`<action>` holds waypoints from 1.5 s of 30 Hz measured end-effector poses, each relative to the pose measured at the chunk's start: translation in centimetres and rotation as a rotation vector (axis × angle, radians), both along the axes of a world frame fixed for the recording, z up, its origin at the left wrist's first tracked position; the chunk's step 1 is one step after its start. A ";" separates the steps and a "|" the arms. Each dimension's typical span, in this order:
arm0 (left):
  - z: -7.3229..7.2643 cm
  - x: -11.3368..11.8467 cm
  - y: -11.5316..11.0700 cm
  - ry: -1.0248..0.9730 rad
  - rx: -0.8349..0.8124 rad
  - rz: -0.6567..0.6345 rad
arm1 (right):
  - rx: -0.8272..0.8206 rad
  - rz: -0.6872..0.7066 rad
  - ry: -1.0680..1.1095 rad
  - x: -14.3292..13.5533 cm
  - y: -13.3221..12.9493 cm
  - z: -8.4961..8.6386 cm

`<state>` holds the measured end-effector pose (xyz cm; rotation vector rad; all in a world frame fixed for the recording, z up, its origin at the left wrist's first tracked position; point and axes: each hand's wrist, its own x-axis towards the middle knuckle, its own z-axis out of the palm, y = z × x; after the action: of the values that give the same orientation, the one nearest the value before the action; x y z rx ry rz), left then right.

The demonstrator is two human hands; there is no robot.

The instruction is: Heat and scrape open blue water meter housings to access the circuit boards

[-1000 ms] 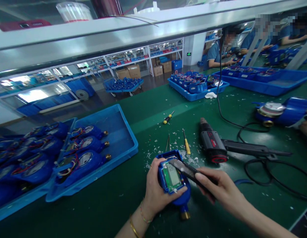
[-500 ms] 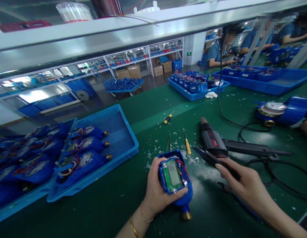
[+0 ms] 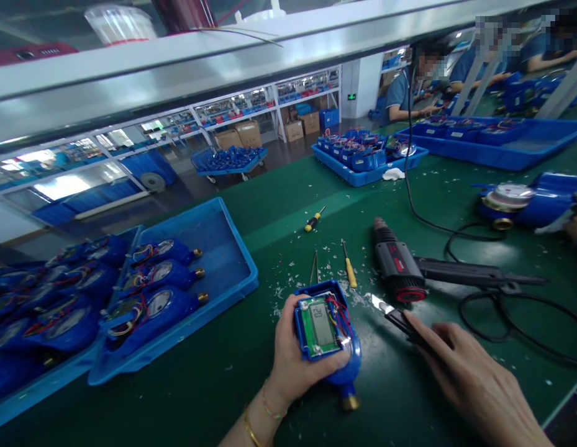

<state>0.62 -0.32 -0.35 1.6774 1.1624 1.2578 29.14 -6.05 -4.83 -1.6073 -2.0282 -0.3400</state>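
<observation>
My left hand (image 3: 300, 360) is wrapped round a blue water meter (image 3: 351, 366) with a brass pipe end. Its open top shows a green circuit board with a display (image 3: 322, 324), and red and yellow wires run along the side. In my right hand (image 3: 460, 366) is a utility knife (image 3: 402, 323), its bright blade pointing left toward the meter but apart from it. Beyond the knife lies a black and grey heat gun (image 3: 400, 267). Past the meter are a yellow-handled screwdriver (image 3: 349, 271) and thin metal tweezers (image 3: 314, 268), among white scraps.
At left, blue trays (image 3: 248, 264) hold several meters. A black and yellow screwdriver (image 3: 313, 220) lies farther back. More meters fill a blue tray (image 3: 358, 180) behind. A black cable (image 3: 418, 214) crosses the right side; a meter (image 3: 507, 198) lies beside it. Co-workers (image 3: 400, 96) sit at far right.
My right hand has turned and drawn back toward me with the knife, away from the heat gun, and the blade now shows clearly. My left hand holds the meter almost in place.
</observation>
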 end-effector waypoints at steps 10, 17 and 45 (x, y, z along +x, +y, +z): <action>-0.1 0.5 0.3 -0.217 -0.124 -0.083 | -0.026 0.064 0.049 -2.8 -2.6 -2.3; -0.2 0.4 0.3 -0.222 -0.153 -0.089 | -0.079 0.038 0.128 -2.5 -2.4 -2.6; 0.0 0.2 0.0 0.086 -0.034 0.028 | 0.024 0.313 0.204 -5.1 2.2 7.9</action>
<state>0.86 -0.28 -0.32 1.7107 1.2552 1.1861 24.01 -3.84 3.09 -1.2284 -2.0640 -0.0806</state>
